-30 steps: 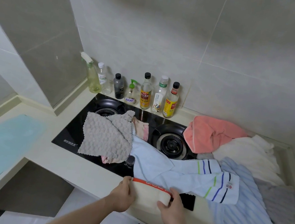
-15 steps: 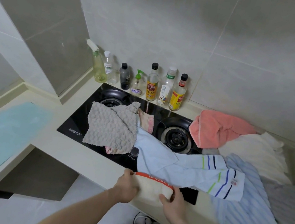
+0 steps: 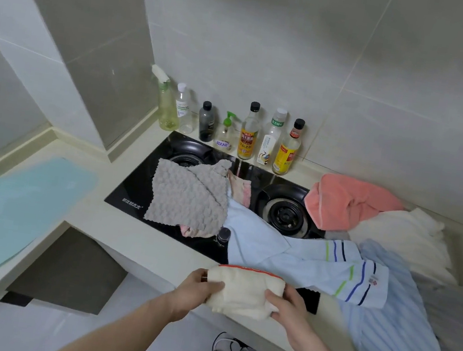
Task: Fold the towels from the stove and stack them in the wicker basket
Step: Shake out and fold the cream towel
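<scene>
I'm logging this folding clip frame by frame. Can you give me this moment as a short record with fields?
held item: folded cream towel with an orange edge
left hand: grips its left end
right hand: grips its right end
on stove: grey bobbled cloth, light blue striped towel
right counter: pink towel
wicker basket: not in view

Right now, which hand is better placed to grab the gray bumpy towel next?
Probably the left hand. The gray bumpy towel lies on its side of the stove; the right hand would cross over. Both hold the cream towel.
</scene>
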The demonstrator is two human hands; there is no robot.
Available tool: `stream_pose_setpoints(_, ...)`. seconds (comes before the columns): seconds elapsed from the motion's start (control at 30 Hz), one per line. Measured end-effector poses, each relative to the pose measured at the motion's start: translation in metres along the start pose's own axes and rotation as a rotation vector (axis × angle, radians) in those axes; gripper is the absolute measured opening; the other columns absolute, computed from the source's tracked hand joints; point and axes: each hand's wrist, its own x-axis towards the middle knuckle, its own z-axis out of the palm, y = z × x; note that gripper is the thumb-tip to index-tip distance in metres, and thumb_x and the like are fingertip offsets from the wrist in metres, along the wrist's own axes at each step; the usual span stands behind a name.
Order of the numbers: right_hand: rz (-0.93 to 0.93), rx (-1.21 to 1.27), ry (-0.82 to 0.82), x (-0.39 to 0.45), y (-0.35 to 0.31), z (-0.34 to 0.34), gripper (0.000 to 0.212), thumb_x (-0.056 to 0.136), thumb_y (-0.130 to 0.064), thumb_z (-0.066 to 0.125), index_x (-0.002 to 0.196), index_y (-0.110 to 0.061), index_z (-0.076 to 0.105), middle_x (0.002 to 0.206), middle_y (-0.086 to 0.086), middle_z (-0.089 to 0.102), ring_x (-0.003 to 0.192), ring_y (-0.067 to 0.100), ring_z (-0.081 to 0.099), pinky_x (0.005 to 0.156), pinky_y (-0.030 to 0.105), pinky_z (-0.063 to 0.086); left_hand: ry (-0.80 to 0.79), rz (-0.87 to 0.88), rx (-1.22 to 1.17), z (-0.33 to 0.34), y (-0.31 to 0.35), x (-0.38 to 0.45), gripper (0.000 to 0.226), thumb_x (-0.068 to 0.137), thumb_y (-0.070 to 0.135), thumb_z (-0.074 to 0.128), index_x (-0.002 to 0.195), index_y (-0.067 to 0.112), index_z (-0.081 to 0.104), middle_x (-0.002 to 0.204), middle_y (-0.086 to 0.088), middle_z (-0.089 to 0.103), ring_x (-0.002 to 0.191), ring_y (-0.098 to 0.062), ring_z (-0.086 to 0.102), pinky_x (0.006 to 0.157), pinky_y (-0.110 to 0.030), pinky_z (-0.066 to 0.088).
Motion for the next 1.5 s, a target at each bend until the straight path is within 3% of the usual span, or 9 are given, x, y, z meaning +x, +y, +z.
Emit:
stream_pose_setpoints(0.2, -0.050, 0.105, -0.118, -0.040, -0.024, 0.054, 0.029, 0.094, -0.003, 0.067, 0.122, -0.011, 0.065, 0.117, 0.006, 0.076, 0.106, 0.023, 0.073, 0.077, 0.037, 0.061, 0.038, 0.083, -0.073, -0.047, -0.003, -0.051, 0.039, 0.092, 0.028, 0.072, 0.125, 0.015, 0.056, 0.119, -0.005, 0.072, 0.105, -0.022, 0.071, 0.073, -0.023, 0.056)
stream_pose_setpoints(0.33, -0.082, 0.080, -0.233, -0.067, -0.040, 0.108, 0.030, 0.096, -0.005, 0.066, 0.125, -0.012, 0.064, 0.119, 0.005, 0.075, 0.108, 0.022, 0.073, 0.083, 0.038, 0.061, 0.052, 0.133, -0.234, -0.093, -0.008, -0.097, 0.033, 0.096, 0.021, 0.069, 0.125, 0.016, 0.053, 0.124, -0.008, 0.069, 0.109, -0.026, 0.070, 0.085, -0.036, 0.061)
stream_pose_setpoints(0.5, -0.169, -0.036, -0.341, -0.103, -0.056, 0.182, 0.033, 0.095, -0.009, 0.069, 0.126, -0.015, 0.059, 0.120, 0.003, 0.075, 0.108, 0.022, 0.073, 0.090, 0.046, 0.060, 0.231, 0.283, -0.184, -0.161, -0.028, -0.152, 0.041, 0.094, 0.028, 0.072, 0.130, 0.019, 0.053, 0.121, -0.006, 0.071, 0.105, -0.023, 0.072, 0.093, -0.047, 0.059)
stream_pose_setpoints(0.67, -0.263, -0.178, -0.414, -0.145, -0.059, 0.274, 0.023, 0.096, -0.012, 0.069, 0.116, -0.014, 0.056, 0.107, 0.004, 0.077, 0.086, 0.027, 0.074, 0.062, 0.045, 0.058, 0.447, 0.386, -0.131, -0.233, -0.052, -0.224, 0.030, 0.094, 0.036, 0.070, 0.117, 0.021, 0.059, 0.102, -0.004, 0.075, 0.092, -0.028, 0.074, 0.073, -0.047, 0.063)
stream_pose_setpoints(0.8, -0.335, -0.256, -0.520, -0.177, -0.063, 0.341, 0.024, 0.094, -0.012, 0.072, 0.113, -0.011, 0.058, 0.105, 0.004, 0.077, 0.089, 0.024, 0.073, 0.055, 0.039, 0.058, 0.555, 0.435, -0.182, -0.285, -0.072, -0.277, 0.026, 0.097, 0.028, 0.068, 0.116, 0.015, 0.057, 0.088, -0.007, 0.075, 0.066, -0.023, 0.065, 0.057, -0.034, 0.052)
stream_pose_setpoints(0.87, -0.346, -0.284, -0.584, -0.193, -0.065, 0.372, 0.023, 0.094, -0.014, 0.072, 0.113, -0.013, 0.059, 0.103, 0.002, 0.076, 0.085, 0.019, 0.070, 0.052, 0.033, 0.053, 0.612, 0.455, -0.225, -0.308, -0.079, -0.298, 0.024, 0.097, 0.024, 0.068, 0.116, 0.013, 0.057, 0.089, -0.005, 0.076, 0.068, -0.021, 0.067, 0.058, -0.034, 0.055)
stream_pose_setpoints(1.03, -0.336, -0.290, -0.716, -0.214, -0.078, 0.448, 0.029, 0.092, -0.005, 0.072, 0.118, -0.009, 0.059, 0.113, 0.006, 0.074, 0.098, 0.024, 0.074, 0.071, 0.037, 0.063, 0.707, 0.492, -0.369, -0.363, -0.091, -0.335, 0.022, 0.097, 0.013, 0.067, 0.118, 0.011, 0.059, 0.107, -0.007, 0.076, 0.092, -0.023, 0.074, 0.074, -0.040, 0.063)
stream_pose_setpoints(1.17, -0.329, -0.309, -0.794, -0.215, -0.088, 0.516, 0.031, 0.090, 0.001, 0.073, 0.118, -0.006, 0.060, 0.113, 0.009, 0.074, 0.098, 0.023, 0.075, 0.072, 0.035, 0.063, 0.810, 0.504, -0.427, -0.408, -0.096, -0.354, 0.021, 0.098, 0.013, 0.066, 0.118, 0.010, 0.060, 0.105, -0.006, 0.077, 0.097, -0.026, 0.074, 0.078, -0.041, 0.063)
stream_pose_setpoints(1.5, -0.316, -0.458, -1.075, -0.226, -0.091, 0.713, 0.040, 0.083, 0.000, 0.081, 0.118, -0.012, 0.063, 0.115, 0.009, 0.074, 0.100, 0.027, 0.075, 0.078, 0.042, 0.064, 1.130, 0.463, -0.567, -0.525, -0.114, -0.413, 0.021, 0.099, 0.011, 0.063, 0.120, 0.011, 0.061, 0.100, -0.008, 0.077, 0.083, -0.018, 0.071, 0.074, -0.034, 0.062)
